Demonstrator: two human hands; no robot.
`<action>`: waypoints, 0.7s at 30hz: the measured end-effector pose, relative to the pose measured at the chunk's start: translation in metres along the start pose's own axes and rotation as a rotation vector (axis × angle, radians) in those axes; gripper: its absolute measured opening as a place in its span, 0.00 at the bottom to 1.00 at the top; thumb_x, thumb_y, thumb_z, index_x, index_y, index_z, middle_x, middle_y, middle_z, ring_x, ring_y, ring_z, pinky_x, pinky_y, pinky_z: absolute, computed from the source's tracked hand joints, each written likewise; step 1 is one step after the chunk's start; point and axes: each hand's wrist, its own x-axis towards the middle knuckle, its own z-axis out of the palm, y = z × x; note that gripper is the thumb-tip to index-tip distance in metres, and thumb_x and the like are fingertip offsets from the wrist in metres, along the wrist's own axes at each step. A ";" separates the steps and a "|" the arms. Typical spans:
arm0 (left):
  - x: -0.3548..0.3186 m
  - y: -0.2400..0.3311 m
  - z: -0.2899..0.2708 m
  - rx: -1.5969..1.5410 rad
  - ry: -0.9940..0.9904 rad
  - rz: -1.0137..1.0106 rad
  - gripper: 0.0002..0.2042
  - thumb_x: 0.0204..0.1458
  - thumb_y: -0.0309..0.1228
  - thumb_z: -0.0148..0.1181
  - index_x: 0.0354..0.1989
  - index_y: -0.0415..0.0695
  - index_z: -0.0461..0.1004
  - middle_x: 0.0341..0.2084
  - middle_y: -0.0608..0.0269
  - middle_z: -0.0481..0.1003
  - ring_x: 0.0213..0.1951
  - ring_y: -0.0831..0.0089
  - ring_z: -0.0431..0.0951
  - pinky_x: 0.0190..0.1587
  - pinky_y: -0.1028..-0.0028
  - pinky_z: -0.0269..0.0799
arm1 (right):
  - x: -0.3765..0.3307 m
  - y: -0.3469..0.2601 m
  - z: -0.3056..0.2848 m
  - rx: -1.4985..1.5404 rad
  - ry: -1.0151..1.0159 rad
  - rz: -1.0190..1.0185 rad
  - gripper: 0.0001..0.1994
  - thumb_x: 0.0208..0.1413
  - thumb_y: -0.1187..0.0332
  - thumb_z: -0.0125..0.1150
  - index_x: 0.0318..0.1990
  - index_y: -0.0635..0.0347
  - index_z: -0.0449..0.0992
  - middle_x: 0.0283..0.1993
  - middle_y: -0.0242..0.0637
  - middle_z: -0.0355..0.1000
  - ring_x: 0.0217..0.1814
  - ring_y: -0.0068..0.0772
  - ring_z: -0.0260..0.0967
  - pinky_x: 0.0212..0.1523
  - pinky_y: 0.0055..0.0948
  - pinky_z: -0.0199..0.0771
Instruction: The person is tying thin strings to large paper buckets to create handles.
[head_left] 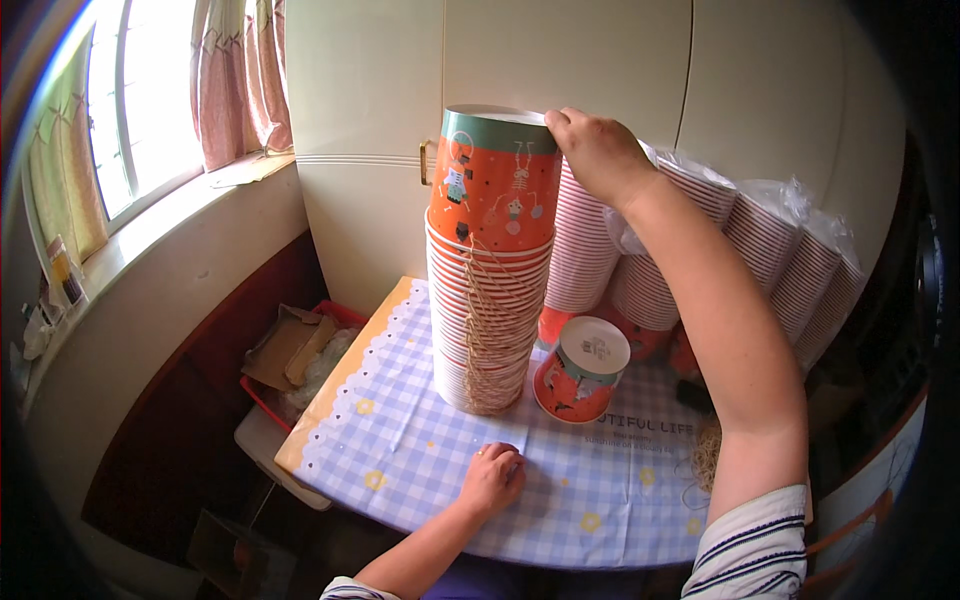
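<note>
**poster1:** Two hands in shot. The right hand (598,152) is up high, fingers resting on the rim of the top orange paper cup with a green band and little cartoon figures (496,178). That cup sits on a tall stack of orange-and-white paper cups (485,315) standing on the bench (420,440), which has a blue-and-white checked cloth with yellow flowers.

**poster2:** Is the grip closed on it?

**poster1:** Hard to say. The fingers curl over the far rim, and the thumb is hidden, so a pinch can't be confirmed. The left hand (492,478) is a loose fist, holding nothing visible, knuckles pressed on the cloth just in front of the stack.

**poster2:** Other stuff?

**poster1:** One matching orange cup lying tilted on its side (580,370) right of the stack. Behind it, plastic-wrapped sleeves of striped cups (760,240) leaning against the cream cupboard (560,60). A bundle of pale string (706,455) lies near the right forearm.
</note>
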 end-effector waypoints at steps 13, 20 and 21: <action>0.002 0.006 0.000 -0.010 -0.010 -0.006 0.05 0.39 0.24 0.58 0.26 0.43 0.72 0.30 0.59 0.73 0.36 0.58 0.71 0.40 0.64 0.67 | -0.083 -0.026 -0.008 0.238 0.247 0.156 0.24 0.42 0.83 0.48 0.52 0.70 0.63 0.50 0.54 0.66 0.52 0.51 0.65 0.52 0.38 0.67; 0.000 -0.006 0.008 0.012 0.027 0.029 0.06 0.35 0.24 0.58 0.26 0.44 0.73 0.28 0.59 0.73 0.34 0.57 0.72 0.37 0.63 0.68 | -0.248 -0.060 0.017 0.626 -0.142 0.535 0.15 0.44 0.72 0.59 0.41 0.66 0.70 0.46 0.50 0.68 0.48 0.50 0.66 0.49 0.39 0.67; 0.002 -0.003 0.007 -0.003 0.019 0.037 0.06 0.35 0.24 0.58 0.26 0.44 0.73 0.28 0.59 0.73 0.34 0.57 0.72 0.37 0.63 0.68 | -0.275 -0.061 0.029 0.608 -0.138 0.600 0.15 0.44 0.71 0.60 0.41 0.66 0.71 0.46 0.49 0.68 0.49 0.50 0.66 0.50 0.39 0.66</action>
